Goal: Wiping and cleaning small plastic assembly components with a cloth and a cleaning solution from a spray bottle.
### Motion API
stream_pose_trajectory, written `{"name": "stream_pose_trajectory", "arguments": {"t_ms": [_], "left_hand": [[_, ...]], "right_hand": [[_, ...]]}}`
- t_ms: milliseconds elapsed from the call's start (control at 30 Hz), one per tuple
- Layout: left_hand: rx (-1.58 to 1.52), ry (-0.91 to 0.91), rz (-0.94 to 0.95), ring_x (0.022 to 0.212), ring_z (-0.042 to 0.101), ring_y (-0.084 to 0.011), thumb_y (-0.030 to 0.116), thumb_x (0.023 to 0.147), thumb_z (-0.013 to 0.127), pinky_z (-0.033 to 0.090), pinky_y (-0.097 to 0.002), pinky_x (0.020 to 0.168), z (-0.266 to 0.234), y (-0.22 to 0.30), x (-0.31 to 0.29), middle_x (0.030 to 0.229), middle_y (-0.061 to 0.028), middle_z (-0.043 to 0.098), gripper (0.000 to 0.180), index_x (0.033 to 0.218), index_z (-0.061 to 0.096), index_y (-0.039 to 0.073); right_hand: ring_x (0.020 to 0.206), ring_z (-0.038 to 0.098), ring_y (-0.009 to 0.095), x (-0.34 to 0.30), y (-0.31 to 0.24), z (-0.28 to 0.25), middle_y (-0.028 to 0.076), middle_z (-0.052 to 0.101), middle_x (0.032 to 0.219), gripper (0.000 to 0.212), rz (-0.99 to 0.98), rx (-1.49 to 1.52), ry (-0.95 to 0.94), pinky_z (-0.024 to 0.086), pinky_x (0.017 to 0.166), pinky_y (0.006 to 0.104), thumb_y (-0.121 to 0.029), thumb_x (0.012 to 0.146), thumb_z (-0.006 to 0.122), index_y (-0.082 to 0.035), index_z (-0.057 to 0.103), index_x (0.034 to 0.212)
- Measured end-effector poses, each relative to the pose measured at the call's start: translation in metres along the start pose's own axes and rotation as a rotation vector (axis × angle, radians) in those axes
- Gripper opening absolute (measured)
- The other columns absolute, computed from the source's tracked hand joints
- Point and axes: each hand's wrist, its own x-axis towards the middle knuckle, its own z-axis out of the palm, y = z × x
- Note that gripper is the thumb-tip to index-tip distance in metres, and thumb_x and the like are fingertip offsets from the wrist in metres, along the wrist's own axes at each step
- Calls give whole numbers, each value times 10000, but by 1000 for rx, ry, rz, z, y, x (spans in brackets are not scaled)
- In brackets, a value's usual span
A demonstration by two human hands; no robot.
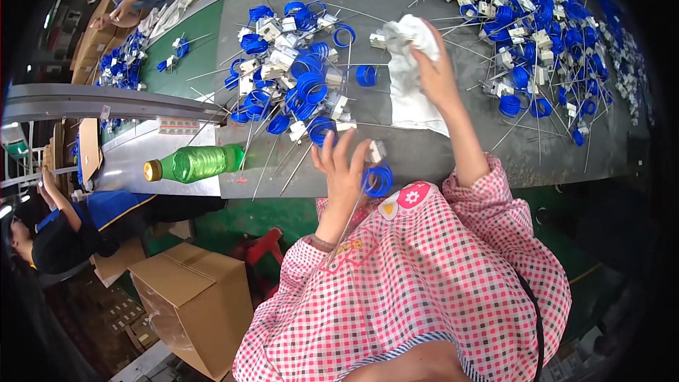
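My right hand [440,78] is closed on a crumpled white cloth [417,102], which hangs down onto the grey tabletop. Near the table's front edge, my left hand [343,184] has its fingers spread, with the fingertips close to a coil of blue tubing [322,129] at the edge of a heap. Right beside those fingers is a part with a white block [377,150], a blue coil [377,180] and a thin metal rod running toward my apron. Whether my thumb presses on this part is hidden.
A heap of similar blue-coiled parts [283,64] lies left of the cloth, and a larger heap [523,35] to the right. A green bottle [194,164] lies at the left. A cardboard box [191,297] stands below. Two other people are at the left.
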Motion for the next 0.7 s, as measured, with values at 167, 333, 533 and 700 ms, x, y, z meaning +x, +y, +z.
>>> {"name": "stream_pose_trajectory", "arguments": {"t_ms": [167,333,533,700], "left_hand": [[-89,11,-212,1227,124,-396,148,656,616,95,-579,961,6,-21,5,1279,-160,249,478,1108,463,115],[-99,-151,-287,1226,68,-449,87,644,619,130,-643,915,1,-31,29,1286,-209,172,525,1134,430,85],[-112,-4,-287,1231,28,-459,87,655,611,94,-669,898,22,-61,59,1255,-234,189,487,1109,439,54],[-103,13,-304,1235,31,-447,92,659,613,89,-668,904,30,-82,84,1262,-221,191,493,1119,437,68]], "right_hand": [[1092,412,335,4,38,35,214,429,1169,464,-8,-439,-27,311,928,336,-178,768,515,47,404,1158],[1081,423,335,5,34,52,209,449,1148,446,-40,-372,-104,327,913,339,-174,765,510,42,421,1145],[1082,437,323,14,28,74,192,446,1174,511,-101,-459,-197,349,897,337,-204,762,514,-1,364,1206],[1065,444,333,33,29,96,185,447,1174,523,-107,-492,-224,363,881,350,-216,760,509,-8,349,1213]]}}
